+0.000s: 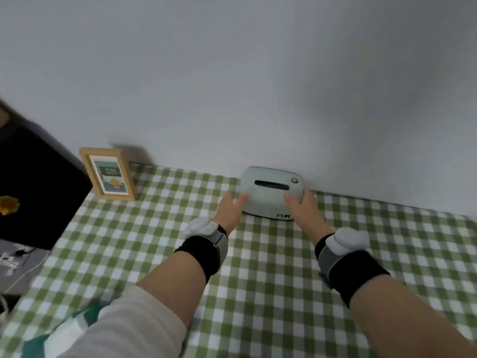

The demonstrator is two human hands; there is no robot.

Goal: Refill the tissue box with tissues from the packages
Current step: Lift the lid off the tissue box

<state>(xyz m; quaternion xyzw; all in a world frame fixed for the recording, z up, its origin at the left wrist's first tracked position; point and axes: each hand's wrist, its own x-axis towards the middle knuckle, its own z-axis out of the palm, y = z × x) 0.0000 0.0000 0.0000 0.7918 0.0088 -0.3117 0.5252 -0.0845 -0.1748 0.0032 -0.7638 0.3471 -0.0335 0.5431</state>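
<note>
The pale green tissue box [271, 200] stands at the back of the table against the wall, with a dark empty slot in its lid. My left hand [229, 209] holds the box's left side, thumb on the lid's corner. My right hand [303, 206] holds the right side, thumb on the lid and fingers round the edge. Both wrists wear black bands with white devices. A blurred teal and white packet [64, 332] lies at the near left, partly hidden by my left sleeve.
A green and white checked cloth [271, 293] covers the table. A wooden picture frame [108, 174] leans on the wall at the back left. A black box [33, 189] stands beyond the table's left edge, with cables [15, 262] below it.
</note>
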